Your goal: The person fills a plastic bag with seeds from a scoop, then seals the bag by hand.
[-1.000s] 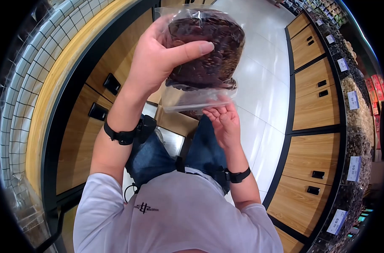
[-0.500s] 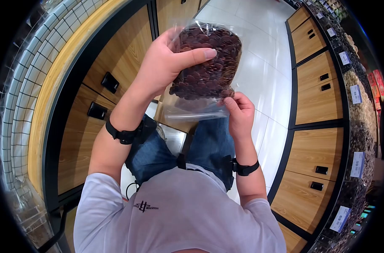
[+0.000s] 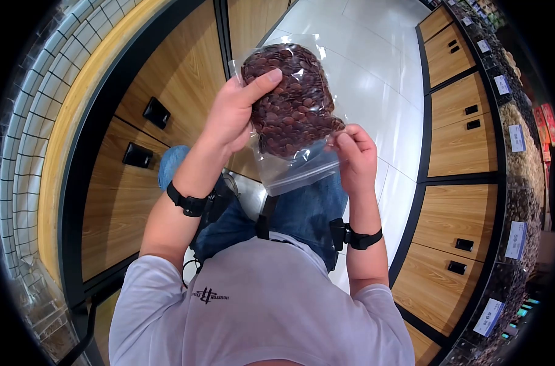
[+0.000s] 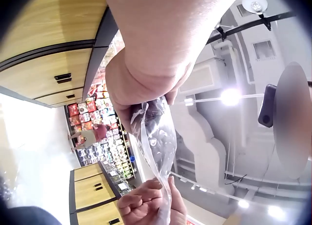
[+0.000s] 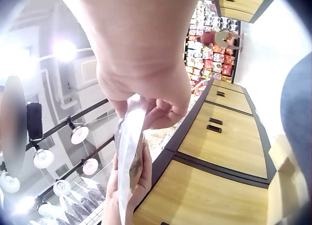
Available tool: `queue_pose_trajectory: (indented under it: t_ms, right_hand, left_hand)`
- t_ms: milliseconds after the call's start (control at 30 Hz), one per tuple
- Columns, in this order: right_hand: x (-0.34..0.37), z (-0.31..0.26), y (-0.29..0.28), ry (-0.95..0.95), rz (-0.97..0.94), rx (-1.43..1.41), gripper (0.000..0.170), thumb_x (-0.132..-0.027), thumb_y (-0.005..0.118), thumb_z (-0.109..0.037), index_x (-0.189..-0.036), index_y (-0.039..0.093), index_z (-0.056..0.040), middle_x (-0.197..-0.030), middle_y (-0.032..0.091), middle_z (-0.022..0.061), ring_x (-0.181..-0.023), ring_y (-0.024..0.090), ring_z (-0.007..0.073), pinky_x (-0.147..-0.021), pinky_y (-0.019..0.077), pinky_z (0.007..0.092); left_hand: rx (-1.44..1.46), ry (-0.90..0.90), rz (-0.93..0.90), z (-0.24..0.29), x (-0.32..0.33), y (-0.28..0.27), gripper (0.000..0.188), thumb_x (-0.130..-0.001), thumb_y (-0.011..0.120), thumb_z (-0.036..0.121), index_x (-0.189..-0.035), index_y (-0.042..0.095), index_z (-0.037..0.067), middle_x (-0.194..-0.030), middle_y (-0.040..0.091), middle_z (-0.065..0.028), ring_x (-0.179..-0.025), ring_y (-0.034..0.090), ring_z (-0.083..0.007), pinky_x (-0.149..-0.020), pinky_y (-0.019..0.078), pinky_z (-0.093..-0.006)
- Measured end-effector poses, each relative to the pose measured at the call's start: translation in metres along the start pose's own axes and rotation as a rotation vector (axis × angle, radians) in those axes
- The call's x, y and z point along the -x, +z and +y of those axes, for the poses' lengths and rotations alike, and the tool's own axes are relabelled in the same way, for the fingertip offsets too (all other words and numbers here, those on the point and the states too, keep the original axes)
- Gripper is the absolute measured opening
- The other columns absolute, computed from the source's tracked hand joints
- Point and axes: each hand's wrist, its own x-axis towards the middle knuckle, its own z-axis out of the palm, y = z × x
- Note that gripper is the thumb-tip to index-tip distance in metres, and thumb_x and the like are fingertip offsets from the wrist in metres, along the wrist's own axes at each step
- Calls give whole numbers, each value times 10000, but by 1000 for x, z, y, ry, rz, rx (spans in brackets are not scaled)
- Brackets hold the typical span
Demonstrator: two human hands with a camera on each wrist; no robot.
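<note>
A clear zip bag (image 3: 292, 100) full of dark reddish-brown flat seeds or discs is held up in front of the torso, its zip edge toward the body. My left hand (image 3: 231, 116) grips its left side, thumb across the front, fingers behind. At the lower right side, my right hand (image 3: 356, 155) pinches the bag between thumb and fingers. In the left wrist view the bag (image 4: 157, 137) shows edge-on, the right hand (image 4: 151, 203) at its far end. The right wrist view shows the bag (image 5: 130, 152) between both hands.
Wooden cabinets (image 3: 161, 67) curve along the left under a tiled counter. Across the white floor (image 3: 375, 79) stand more cabinets (image 3: 460, 146), topped by bins of dry goods with price tags (image 3: 516, 138). A person in red (image 5: 208, 39) stands by distant shelves.
The right hand, earlier below the bag with loosely bent fingers, has moved up and pinched its lower right side. The bag has come lower, toward the body, and tilted; the left hand keeps its hold.
</note>
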Motion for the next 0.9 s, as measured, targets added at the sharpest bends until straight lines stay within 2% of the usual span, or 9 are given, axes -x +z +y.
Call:
queue_pose_trajectory:
  t_ms: [200, 400, 433, 533, 600, 667, 733, 800, 900]
  right_hand:
    - [13, 10, 18, 116, -65, -545, 298, -959, 623, -169, -1176, 569, 27, -1186, 645, 223, -1071, 663, 328, -976, 522, 465]
    - [14, -8, 36, 165, -3, 434, 219, -920, 698, -148, -1049, 696, 29, -973, 730, 90, -849, 652, 102, -769, 511, 245]
    - [13, -15, 33, 258, 20, 573, 125, -926, 655, -60, -955, 677, 59, -1049, 726, 137, -927, 660, 155, -865, 511, 285]
    - [1, -35, 12, 281, -46, 595, 140, -920, 663, -72, -973, 692, 54, -1038, 732, 126, -921, 660, 149, -849, 512, 284]
    - [-8, -58, 5, 278, -83, 634, 195, -905, 691, -118, -771, 645, 15, -894, 724, 63, -744, 558, 56, -629, 442, 226]
    - [-16, -97, 1, 312, -184, 701, 177, -901, 681, -83, -765, 636, 20, -879, 723, 65, -762, 586, 85, -687, 479, 244]
    - [-17, -121, -6, 373, -309, 800, 171, -901, 691, -89, -795, 650, 38, -816, 712, 55, -752, 592, 90, -705, 494, 265]
    - [-21, -140, 0, 396, -367, 879, 164, -894, 701, -95, -809, 657, 39, -772, 698, 58, -728, 596, 100, -684, 490, 275]
    - [-20, -158, 9, 425, -470, 1076, 152, -874, 719, -101, -828, 666, 33, -710, 674, 71, -678, 599, 125, -646, 483, 293]
  left_hand:
    - [387, -136, 125, -40, 1, -19, 494, -1007, 578, 362, -1351, 517, 14, -1302, 623, -142, -1180, 619, -257, -1034, 497, -423]
    - [621, -178, 201, -94, 16, -31, 597, -1019, 480, 503, -1429, 462, 69, -1413, 555, -92, -1283, 540, -251, -1107, 424, -438]
    - [633, -201, 140, -99, 21, -32, 611, -1034, 445, 498, -1450, 416, 51, -1421, 533, -112, -1313, 513, -260, -1119, 412, -454]
    - [584, -299, 107, -128, 33, -34, 618, -1032, 460, 491, -1466, 389, 56, -1444, 507, -99, -1351, 472, -244, -1130, 396, -436]
    - [561, -460, 99, -135, 43, -38, 639, -1014, 511, 486, -1485, 373, 77, -1442, 505, -100, -1337, 483, -266, -1117, 406, -453]
    - [74, -658, 249, -136, 46, -35, 698, -994, 584, 436, -1521, 312, 69, -1476, 444, -133, -1402, 402, -282, -1141, 363, -455]
    - [20, -571, 211, -130, 46, -40, 837, -912, 734, 318, -1546, 255, 55, -1548, 352, -160, -1464, 306, -289, -1168, 304, -472]
    - [-489, -82, -193, -116, 33, -38, 979, -794, 847, 201, -1549, 245, 39, -1570, 335, -162, -1470, 308, -277, -1186, 275, -444]
    - [-492, -3, -354, -86, 16, -14, 1057, -690, 904, 107, -1539, 278, 38, -1529, 412, -165, -1425, 388, -254, -1178, 290, -383]
